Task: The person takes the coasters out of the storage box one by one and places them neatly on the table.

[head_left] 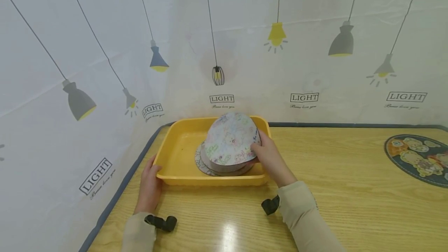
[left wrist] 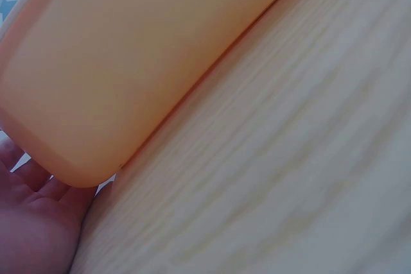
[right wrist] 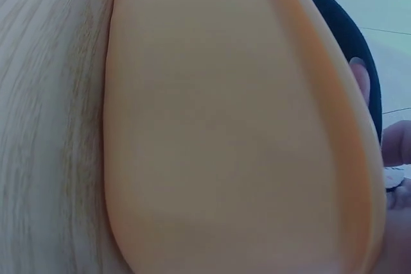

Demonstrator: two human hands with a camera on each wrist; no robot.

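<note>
A yellow plastic tray (head_left: 175,181) rests on the wooden table. Inside its right half, round placemats with coloured drawings (head_left: 231,139) are piled up; a lower one (head_left: 199,161) sticks out at the left. My right hand (head_left: 267,154) grips the upper placemats at their right edge, the thumb on top and the fingers underneath, largely hidden. In the right wrist view a dark underside (right wrist: 334,24) shows past the tray rim, beside my fingertips. At the tray's front left corner my left hand (head_left: 150,184) holds the rim, its thumb over the edge and fingers (left wrist: 54,187) against the outside wall.
Another round placemat (head_left: 420,159), dark with printed bears, lies on the table (head_left: 332,154) at the far right. A pale wall covering (head_left: 245,61) printed with lamps rises behind and to the left. Dark edging (head_left: 115,199) runs along the table's left and back sides.
</note>
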